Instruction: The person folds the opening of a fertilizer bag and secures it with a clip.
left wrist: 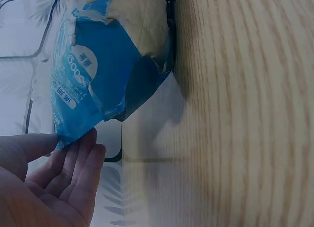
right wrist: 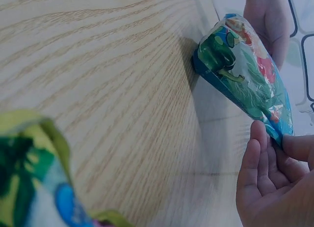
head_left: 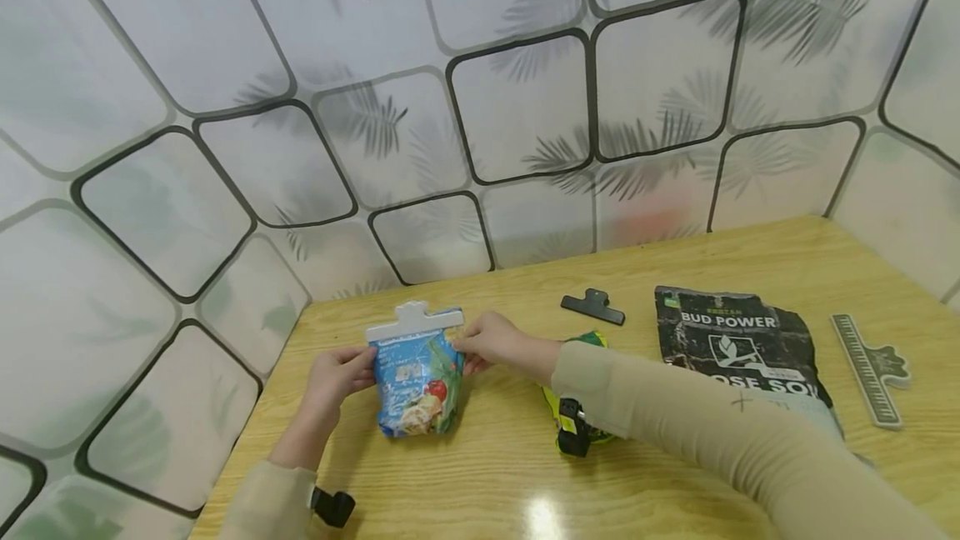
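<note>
A blue plastic bag (head_left: pixel 412 386) printed with vegetables stands on the table, with a white bag clip (head_left: pixel 416 322) across its top. My left hand (head_left: pixel 330 380) pinches the bag's upper left edge, just under the clip. On the opposite side, my right hand (head_left: pixel 495 340) pinches the upper right edge. In the left wrist view, the thumb and fingers of the left hand (left wrist: pixel 54 187) meet at a corner of the bag (left wrist: pixel 98 65). The right wrist view has the right hand (right wrist: pixel 279 183) pinching the bag (right wrist: pixel 245 74), its other fingers loosely bent.
A yellow-green bag (right wrist: pixel 29 173) lies partly hidden beneath my right forearm. Behind it is a black clip (head_left: pixel 594 307). To the right lie a black "BUD POWER" soil bag (head_left: pixel 731 332) and a grey clip (head_left: pixel 870 373). A patterned wall (head_left: pixel 525 107) borders the wooden table (head_left: pixel 480 473).
</note>
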### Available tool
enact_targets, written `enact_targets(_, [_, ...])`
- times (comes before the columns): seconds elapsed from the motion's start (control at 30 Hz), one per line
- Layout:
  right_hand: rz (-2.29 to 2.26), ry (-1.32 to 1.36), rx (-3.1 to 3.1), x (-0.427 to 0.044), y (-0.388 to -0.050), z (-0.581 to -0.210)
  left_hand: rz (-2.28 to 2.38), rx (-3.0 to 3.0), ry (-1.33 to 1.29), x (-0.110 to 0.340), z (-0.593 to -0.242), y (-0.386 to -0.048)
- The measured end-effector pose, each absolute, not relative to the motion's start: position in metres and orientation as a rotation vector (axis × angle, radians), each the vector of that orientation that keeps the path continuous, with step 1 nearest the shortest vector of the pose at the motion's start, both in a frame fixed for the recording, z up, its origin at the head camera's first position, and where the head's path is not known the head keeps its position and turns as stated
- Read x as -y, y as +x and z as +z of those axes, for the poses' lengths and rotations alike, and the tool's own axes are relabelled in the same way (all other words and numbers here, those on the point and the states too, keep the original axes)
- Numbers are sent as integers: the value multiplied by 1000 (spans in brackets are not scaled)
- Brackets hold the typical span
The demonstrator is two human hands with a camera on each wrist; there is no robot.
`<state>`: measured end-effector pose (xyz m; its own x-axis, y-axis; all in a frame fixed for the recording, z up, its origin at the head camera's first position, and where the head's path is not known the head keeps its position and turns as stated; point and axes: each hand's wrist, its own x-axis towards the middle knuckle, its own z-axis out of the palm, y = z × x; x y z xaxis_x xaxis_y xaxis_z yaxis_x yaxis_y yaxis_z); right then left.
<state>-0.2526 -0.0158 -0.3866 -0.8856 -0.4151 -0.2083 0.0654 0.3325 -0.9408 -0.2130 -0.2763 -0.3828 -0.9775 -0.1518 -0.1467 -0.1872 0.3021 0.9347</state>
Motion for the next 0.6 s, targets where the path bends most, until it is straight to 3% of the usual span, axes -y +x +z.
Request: enact_targets(0.6, [-1584,-180,-2067,18,-255,-401,1570,-2557,-324,274,-391,-217])
